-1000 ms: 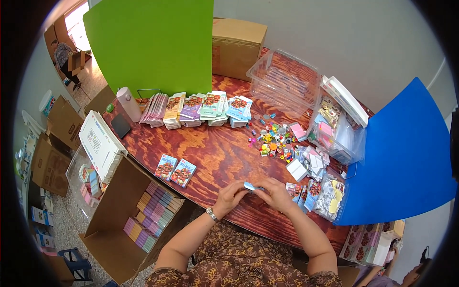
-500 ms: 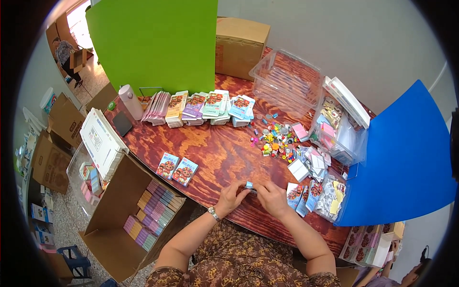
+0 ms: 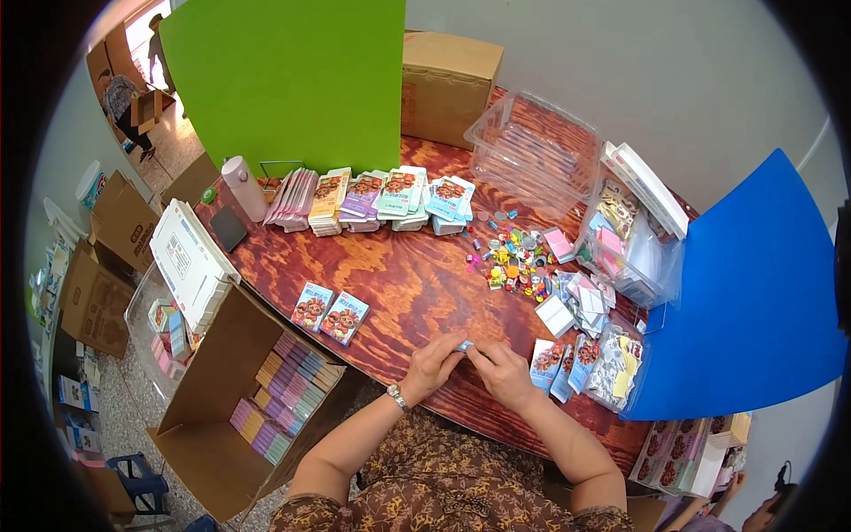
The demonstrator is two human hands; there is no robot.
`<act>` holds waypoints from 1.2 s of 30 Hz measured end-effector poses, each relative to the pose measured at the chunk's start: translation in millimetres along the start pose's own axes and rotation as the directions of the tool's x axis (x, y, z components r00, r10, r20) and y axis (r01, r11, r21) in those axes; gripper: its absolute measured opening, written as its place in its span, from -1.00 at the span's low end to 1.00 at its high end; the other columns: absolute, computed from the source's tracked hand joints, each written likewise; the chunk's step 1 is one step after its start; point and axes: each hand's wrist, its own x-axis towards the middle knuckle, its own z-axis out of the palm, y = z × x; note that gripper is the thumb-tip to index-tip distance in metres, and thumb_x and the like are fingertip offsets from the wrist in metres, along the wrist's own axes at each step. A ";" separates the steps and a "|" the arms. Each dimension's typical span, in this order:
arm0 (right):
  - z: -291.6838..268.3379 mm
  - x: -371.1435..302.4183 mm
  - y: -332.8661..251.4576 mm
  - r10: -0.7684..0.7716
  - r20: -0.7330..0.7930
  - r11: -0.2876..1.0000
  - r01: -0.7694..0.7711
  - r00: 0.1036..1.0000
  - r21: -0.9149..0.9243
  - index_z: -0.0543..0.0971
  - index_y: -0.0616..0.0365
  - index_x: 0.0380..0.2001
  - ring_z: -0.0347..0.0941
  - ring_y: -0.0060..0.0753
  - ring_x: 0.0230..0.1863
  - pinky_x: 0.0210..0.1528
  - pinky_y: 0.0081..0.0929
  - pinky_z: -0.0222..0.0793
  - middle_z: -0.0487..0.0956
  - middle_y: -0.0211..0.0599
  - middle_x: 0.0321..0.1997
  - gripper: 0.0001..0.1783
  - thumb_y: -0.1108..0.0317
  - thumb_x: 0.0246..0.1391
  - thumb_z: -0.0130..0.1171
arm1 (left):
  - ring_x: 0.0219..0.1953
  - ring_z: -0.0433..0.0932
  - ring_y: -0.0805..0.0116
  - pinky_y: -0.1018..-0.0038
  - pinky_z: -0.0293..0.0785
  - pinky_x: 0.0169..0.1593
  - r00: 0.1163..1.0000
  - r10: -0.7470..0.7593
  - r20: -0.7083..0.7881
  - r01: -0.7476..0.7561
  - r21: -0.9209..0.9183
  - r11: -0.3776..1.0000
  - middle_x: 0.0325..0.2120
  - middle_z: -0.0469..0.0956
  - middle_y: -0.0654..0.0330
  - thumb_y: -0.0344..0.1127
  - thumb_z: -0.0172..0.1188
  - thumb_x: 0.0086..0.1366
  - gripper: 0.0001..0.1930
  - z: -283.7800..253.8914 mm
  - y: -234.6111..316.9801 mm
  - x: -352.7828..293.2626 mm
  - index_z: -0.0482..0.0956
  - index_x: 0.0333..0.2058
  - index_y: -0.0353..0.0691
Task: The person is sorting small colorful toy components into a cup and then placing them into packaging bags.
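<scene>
At the front edge of the wood-patterned table, my left hand (image 3: pixel 433 365) and my right hand (image 3: pixel 502 372) are closed with fingertips together. Between them shows the end of a small light-blue carton (image 3: pixel 464 346); the fingers hide most of it. To the left lie two filled blue boxes, one (image 3: pixel 313 307) beside the other (image 3: pixel 345 317). Just right of my right hand are several blue cartons (image 3: pixel 546 363), partly overlapping. Beyond them are white cards and packets (image 3: pixel 581 303) and a heap of small colourful trinkets (image 3: pixel 516 263).
Flat carton stacks (image 3: pixel 406 197) line the back near a green panel (image 3: pixel 284 84). A clear tub (image 3: pixel 532 151), a bag of silver pieces (image 3: pixel 613 371) and a blue panel (image 3: pixel 745 310) stand right. An open cardboard box (image 3: pixel 199 381) holds coloured boxes at lower left.
My fingers have shifted slightly around the small carton, and less of it stands above them. Another person has appeared in the doorway at the far left.
</scene>
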 end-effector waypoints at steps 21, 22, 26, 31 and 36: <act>10.3 -28.0 14.1 -0.036 -0.015 0.999 0.036 0.999 -0.006 0.53 0.22 0.14 0.56 -0.07 0.06 0.08 -0.30 0.54 0.52 0.00 0.17 -0.45 0.56 0.00 0.23 | -0.11 0.66 0.05 0.34 0.64 -0.15 0.997 0.073 0.021 -0.073 -0.001 0.997 -0.02 0.57 -0.04 -0.49 0.33 0.21 -0.70 1.0 -10.0 -11.9 0.62 -0.06 -0.22; 12.3 -28.3 13.0 0.027 -0.010 0.995 -0.026 1.000 0.096 0.53 0.22 0.13 0.56 -0.06 0.05 0.07 -0.29 0.54 0.52 0.00 0.17 -0.47 0.56 0.01 0.22 | -0.09 0.65 0.03 0.34 0.63 -0.13 0.998 0.057 0.023 -0.056 -0.012 0.998 0.00 0.56 -0.06 -0.50 0.33 0.21 -0.69 0.5 -9.5 -13.5 0.62 -0.05 -0.22; 18.1 -21.6 5.7 0.112 -0.030 0.979 -0.105 0.993 0.176 0.53 0.21 0.14 0.56 -0.01 0.04 0.06 -0.26 0.53 0.53 0.01 0.16 -0.48 0.56 0.05 0.22 | -0.05 0.60 0.02 0.32 0.60 -0.07 0.999 0.029 0.030 -0.028 -0.013 1.000 -0.01 0.53 -0.04 -0.51 0.30 0.23 -0.62 5.7 -13.5 -17.0 0.56 0.03 -0.20; 8.5 -15.9 7.7 0.277 0.059 0.915 -0.282 0.959 0.288 0.45 0.20 0.23 0.50 0.08 0.14 0.17 -0.24 0.45 0.42 0.08 0.26 -0.43 0.58 0.11 0.20 | -0.04 0.54 0.03 0.30 0.51 0.01 0.985 -0.076 0.152 0.083 -0.038 0.996 -0.10 0.51 -0.04 -0.51 0.22 0.26 -0.52 -3.5 -0.5 -3.7 0.44 0.17 -0.19; 0.9 -19.8 12.7 0.289 0.076 0.927 -0.299 0.954 0.225 0.50 0.16 0.17 0.48 0.06 0.14 0.13 -0.20 0.46 0.48 0.02 0.17 -0.50 0.47 0.12 0.23 | -0.13 0.57 -0.14 0.09 0.50 -0.05 0.905 -0.345 0.249 0.253 0.335 0.907 -0.23 0.57 -0.18 -0.56 0.02 0.24 -0.49 -71.9 -12.4 11.8 0.41 0.20 -0.26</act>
